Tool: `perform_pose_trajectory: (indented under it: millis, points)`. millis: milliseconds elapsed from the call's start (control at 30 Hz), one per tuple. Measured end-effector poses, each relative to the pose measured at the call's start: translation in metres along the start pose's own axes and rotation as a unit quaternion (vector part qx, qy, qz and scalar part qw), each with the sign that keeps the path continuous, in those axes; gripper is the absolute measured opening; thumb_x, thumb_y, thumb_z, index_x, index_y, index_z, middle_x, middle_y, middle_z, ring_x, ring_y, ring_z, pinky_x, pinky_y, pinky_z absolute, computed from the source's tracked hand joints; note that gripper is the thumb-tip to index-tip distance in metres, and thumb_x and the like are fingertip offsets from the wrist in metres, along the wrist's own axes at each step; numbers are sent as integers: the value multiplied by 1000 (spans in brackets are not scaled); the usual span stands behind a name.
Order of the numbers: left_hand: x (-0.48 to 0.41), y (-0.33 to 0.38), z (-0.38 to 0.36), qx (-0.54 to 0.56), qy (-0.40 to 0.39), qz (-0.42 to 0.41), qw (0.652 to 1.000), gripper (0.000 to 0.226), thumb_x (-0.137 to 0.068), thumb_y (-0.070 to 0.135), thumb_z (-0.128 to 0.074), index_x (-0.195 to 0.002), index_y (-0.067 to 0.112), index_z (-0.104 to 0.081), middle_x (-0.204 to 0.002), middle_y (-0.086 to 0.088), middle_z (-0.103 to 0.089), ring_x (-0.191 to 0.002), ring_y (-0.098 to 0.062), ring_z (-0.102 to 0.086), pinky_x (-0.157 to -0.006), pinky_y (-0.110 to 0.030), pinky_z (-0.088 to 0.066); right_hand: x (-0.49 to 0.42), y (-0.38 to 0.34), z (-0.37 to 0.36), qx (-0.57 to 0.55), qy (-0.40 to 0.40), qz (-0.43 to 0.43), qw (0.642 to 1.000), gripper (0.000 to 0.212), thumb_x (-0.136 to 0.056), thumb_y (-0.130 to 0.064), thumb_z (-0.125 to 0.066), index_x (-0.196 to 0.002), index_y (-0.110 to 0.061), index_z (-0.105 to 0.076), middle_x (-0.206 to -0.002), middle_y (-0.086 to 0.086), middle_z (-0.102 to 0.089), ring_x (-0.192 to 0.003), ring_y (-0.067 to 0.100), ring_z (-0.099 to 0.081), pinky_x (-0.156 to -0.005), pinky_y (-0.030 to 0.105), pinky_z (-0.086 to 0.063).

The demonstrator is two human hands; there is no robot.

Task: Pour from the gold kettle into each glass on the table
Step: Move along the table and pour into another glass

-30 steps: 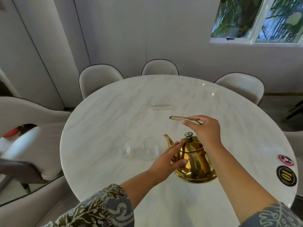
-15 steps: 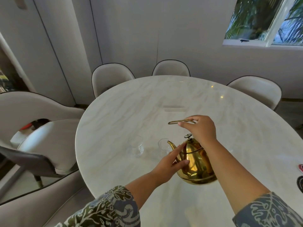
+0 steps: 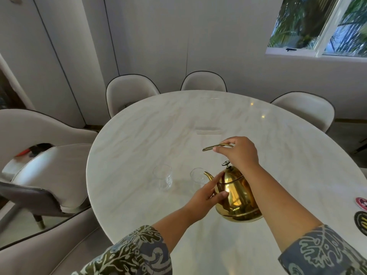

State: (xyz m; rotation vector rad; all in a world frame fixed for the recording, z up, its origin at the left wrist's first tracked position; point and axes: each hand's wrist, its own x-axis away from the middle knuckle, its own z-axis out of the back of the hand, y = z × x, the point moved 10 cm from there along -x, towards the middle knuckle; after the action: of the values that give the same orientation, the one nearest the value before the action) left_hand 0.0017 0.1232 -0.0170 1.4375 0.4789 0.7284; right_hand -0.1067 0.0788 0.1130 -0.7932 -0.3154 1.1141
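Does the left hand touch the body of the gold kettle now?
Touching. In the head view the left hand lies against the side of the gold kettle, fingertips pressed on the body just below the spout, with no gap visible.

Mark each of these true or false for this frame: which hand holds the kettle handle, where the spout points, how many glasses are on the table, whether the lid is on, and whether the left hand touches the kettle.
1. The right hand grips the gold kettle by its handle. True.
2. The spout points away from the glasses. False: it points at the nearer glass.
3. Three glasses stand on the table. False: only two, the second being the farther glass.
4. The kettle's lid is on. True.
5. The left hand is clear of the kettle. False: its fingers rest against the body.
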Motion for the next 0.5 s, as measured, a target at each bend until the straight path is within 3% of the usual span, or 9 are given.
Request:
perform_pose_trajectory:
  millis: [133, 333, 500]
  points:
    - [-1, 2, -2, 5, 0, 7, 1000, 49, -97, 32, -47, -134, 51, -22, -124, 16, -49, -98, 16, -51, -75, 4, -40, -2, -1, 0, 10, -8, 0, 1000, 37, -75, -41, -76, -103, -17, -72, -110, 1, -70, -101, 19, -62, -73, 29, -49]
    - [0, 7, -3, 7, 10, 14, 1000, 48, -96, 35, -47, -132, 54, -22, -126, 16, -48, -108, 4, -51, -80, 2, -41, -6, -3, 2, 26, -13, -2, 1000, 38, -75, -40, -76, -105, -17, -72, -114, 3, -70, -102, 22, -63, -72, 29, -49]
    - [-2, 8, -6, 18, 10, 17, 1000, 56, -96, 35, -47, -143, 45, -19, -118, 23, -51, -100, 13, -55, -86, -3, -42, -9, -8, 1, 48, -28, 5, 998, 36, -76, -39, -76, -102, -16, -73, -111, 3, -70, -99, 22, -64, -72, 29, -49]
